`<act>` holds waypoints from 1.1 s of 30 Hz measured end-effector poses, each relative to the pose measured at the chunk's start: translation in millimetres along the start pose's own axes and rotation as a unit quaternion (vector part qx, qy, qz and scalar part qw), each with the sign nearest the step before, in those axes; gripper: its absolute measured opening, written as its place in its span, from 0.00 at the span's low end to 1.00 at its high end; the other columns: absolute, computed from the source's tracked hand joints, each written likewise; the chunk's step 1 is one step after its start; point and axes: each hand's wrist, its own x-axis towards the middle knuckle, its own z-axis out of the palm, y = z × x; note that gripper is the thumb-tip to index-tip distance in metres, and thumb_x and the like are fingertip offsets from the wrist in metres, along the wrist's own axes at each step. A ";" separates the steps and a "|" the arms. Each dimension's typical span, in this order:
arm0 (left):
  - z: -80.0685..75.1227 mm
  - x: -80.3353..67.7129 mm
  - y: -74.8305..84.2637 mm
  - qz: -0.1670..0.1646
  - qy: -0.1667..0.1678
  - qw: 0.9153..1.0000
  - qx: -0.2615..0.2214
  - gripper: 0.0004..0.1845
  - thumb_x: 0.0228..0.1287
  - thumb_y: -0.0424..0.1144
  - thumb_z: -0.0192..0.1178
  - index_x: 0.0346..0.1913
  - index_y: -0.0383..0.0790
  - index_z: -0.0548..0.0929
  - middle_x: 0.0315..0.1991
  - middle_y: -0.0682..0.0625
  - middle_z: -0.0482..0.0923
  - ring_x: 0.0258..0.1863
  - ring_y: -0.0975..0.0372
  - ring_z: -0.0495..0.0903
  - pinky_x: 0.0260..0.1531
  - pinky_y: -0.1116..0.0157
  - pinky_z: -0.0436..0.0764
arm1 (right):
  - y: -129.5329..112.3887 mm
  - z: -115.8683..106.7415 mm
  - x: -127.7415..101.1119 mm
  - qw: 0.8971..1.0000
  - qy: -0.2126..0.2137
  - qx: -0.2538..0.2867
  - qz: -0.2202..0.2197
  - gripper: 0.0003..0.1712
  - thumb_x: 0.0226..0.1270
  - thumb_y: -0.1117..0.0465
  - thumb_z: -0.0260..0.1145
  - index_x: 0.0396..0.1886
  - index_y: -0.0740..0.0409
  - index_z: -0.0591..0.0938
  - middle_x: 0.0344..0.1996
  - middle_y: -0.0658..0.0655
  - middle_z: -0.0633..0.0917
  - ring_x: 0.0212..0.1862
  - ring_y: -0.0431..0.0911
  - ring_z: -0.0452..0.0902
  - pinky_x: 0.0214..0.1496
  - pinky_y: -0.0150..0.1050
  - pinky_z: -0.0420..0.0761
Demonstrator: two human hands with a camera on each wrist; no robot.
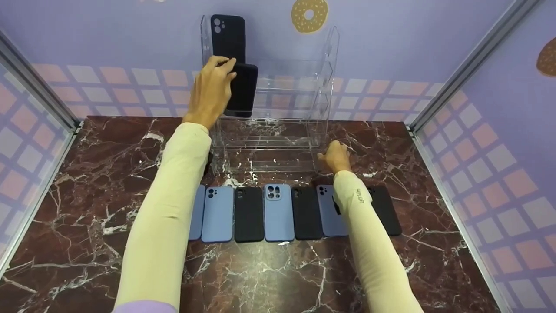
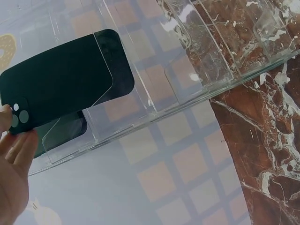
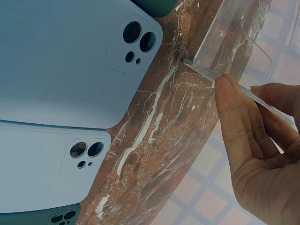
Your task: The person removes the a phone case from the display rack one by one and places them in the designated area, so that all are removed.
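A black phone case (image 1: 244, 91) stands at a middle tier of the clear acrylic rack (image 1: 284, 118). My left hand (image 1: 211, 89) pinches it by its camera-hole corner. In the left wrist view, the lower end of this black case (image 2: 61, 70) sits behind a clear front lip. Another black phone case (image 1: 229, 37) leans on the top tier, at the rack's left. Low on the rack's right side is my right hand (image 1: 335, 157). In the right wrist view, the right hand (image 3: 262, 140) grips the edge of the clear side panel (image 3: 201, 69) between thumb and fingers.
A row of phone cases lies before the rack: a light blue case (image 1: 218, 215), a black case (image 1: 249, 215), a blue case with a large camera frame (image 1: 279, 217) and several more. My right sleeve partly covers the right ones. Patterned walls (image 1: 143, 89) enclose the marble-look table (image 1: 108, 187).
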 end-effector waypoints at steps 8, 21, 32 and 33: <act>-2.4 -0.9 -0.7 0.028 0.055 0.998 -0.008 0.13 0.74 0.33 0.57 0.55 0.36 0.87 0.49 0.41 0.84 0.50 0.49 0.84 0.51 0.55 0.81 | -4.5 1.5 1.8 1.000 0.000 -0.010 -0.010 0.20 0.65 0.57 0.70 0.46 0.71 0.83 0.54 0.74 0.82 0.62 0.68 0.74 0.66 0.57 0.71; -14.8 -10.2 9.3 0.135 0.119 0.982 -0.050 0.11 0.73 0.32 0.58 0.50 0.33 0.88 0.45 0.40 0.85 0.45 0.50 0.86 0.49 0.60 0.83 | -3.3 4.2 6.3 1.000 -0.005 -0.011 -0.008 0.19 0.65 0.58 0.70 0.45 0.71 0.82 0.54 0.75 0.81 0.63 0.69 0.73 0.67 0.58 0.69; -54.9 -46.9 5.1 0.170 0.229 0.953 -0.100 0.10 0.68 0.25 0.61 0.46 0.33 0.88 0.42 0.38 0.85 0.40 0.49 0.87 0.45 0.66 0.84 | -4.0 4.2 9.8 1.000 -0.005 -0.010 -0.019 0.19 0.66 0.59 0.68 0.46 0.72 0.82 0.54 0.75 0.81 0.63 0.70 0.73 0.67 0.59 0.69; -59.4 -51.6 3.5 0.163 0.231 0.954 -0.098 0.09 0.68 0.25 0.61 0.46 0.33 0.88 0.42 0.38 0.85 0.40 0.49 0.87 0.45 0.66 0.84 | -4.0 3.8 10.1 1.000 -0.005 -0.011 -0.020 0.19 0.66 0.59 0.68 0.46 0.72 0.82 0.54 0.75 0.81 0.63 0.70 0.73 0.67 0.59 0.69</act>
